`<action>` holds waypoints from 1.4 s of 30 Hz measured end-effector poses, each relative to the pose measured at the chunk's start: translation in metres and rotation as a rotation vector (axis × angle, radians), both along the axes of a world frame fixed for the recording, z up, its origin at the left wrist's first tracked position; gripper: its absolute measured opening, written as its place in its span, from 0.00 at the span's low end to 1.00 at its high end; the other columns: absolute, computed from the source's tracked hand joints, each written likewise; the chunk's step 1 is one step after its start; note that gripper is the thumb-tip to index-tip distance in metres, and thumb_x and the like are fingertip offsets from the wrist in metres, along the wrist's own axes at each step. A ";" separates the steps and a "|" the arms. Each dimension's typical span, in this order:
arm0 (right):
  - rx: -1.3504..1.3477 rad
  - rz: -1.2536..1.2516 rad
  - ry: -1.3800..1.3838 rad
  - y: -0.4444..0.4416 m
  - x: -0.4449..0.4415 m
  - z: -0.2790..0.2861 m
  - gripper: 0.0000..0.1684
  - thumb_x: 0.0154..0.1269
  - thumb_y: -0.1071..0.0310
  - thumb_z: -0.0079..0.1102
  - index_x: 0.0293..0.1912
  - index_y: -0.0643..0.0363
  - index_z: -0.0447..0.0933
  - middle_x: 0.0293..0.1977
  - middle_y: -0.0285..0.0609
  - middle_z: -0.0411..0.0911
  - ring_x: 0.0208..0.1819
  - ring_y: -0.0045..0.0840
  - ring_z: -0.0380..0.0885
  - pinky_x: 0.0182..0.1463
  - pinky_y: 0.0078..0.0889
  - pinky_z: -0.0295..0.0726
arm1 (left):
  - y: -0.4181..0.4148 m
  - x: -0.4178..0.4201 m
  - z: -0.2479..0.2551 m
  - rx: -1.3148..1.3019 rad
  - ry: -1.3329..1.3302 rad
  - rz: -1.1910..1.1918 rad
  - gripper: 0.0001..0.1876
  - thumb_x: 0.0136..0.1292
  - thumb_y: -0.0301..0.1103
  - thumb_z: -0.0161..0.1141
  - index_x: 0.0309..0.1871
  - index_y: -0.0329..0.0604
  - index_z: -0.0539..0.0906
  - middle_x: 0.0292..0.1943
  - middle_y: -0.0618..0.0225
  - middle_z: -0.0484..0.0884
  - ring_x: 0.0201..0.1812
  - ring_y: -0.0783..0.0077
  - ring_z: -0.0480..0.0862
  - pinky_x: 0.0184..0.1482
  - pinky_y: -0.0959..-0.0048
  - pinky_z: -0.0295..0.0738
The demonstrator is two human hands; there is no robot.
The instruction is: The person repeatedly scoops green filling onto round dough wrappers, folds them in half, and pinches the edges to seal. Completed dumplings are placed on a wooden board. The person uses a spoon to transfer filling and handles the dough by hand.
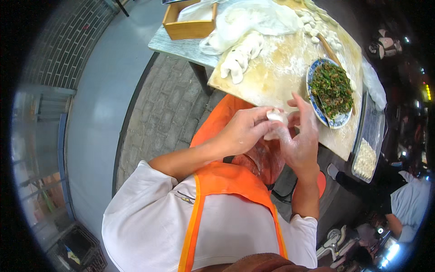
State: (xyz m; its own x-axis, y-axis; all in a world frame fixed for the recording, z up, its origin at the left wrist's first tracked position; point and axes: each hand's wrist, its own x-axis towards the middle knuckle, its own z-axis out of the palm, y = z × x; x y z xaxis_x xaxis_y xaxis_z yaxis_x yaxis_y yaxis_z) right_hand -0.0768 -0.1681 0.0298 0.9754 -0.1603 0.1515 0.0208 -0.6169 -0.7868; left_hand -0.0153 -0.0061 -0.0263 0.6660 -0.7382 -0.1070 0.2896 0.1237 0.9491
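Over the near edge of a floured wooden board [268, 80], a small piece of white dough [276, 115] is pinched in my left hand [243, 131]. My right hand [302, 139] cups the dough from the other side, its thumb against it and its index finger raised. Flour coats the fingers of both hands, and they partly hide the dough. Just beyond my right hand stands a blue-and-white dish [312, 91] heaped with chopped green filling [331, 86]. A thin utensil [324, 108] lies in the dish. Thick strips of dough [241, 59] rest at the board's left side.
Many dough pieces [314, 25] lie at the far right, beside a wooden rolling pin [329, 49]. A plastic bag [255, 18] and a wooden box [190, 29] are at the back left. Right of the board, a clear tray [368, 117] holds white bits. A person [407, 200] is farther right.
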 end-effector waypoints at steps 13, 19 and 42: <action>-0.407 0.044 -0.181 0.006 0.072 -0.026 0.17 0.67 0.77 0.59 0.54 0.59 0.83 0.52 0.54 0.85 0.53 0.48 0.85 0.55 0.43 0.84 | 0.010 0.009 -0.006 -0.144 0.104 0.372 0.26 0.80 0.29 0.54 0.75 0.26 0.64 0.71 0.56 0.74 0.69 0.68 0.76 0.71 0.71 0.71; -0.484 0.100 -0.323 -0.012 0.103 -0.060 0.15 0.66 0.80 0.52 0.49 0.58 0.83 0.55 0.50 0.86 0.56 0.46 0.84 0.58 0.42 0.83 | 0.019 0.008 0.000 -0.192 0.059 0.454 0.27 0.76 0.24 0.57 0.75 0.28 0.65 0.73 0.56 0.71 0.68 0.70 0.77 0.70 0.73 0.72; -0.811 -0.025 -0.098 -0.005 0.155 -0.045 0.26 0.63 0.80 0.52 0.58 0.58 0.85 0.68 0.58 0.73 0.62 0.53 0.76 0.67 0.47 0.78 | 0.054 -0.005 -0.005 -0.071 -0.050 0.463 0.20 0.76 0.30 0.59 0.67 0.31 0.76 0.65 0.59 0.80 0.51 0.73 0.84 0.54 0.70 0.80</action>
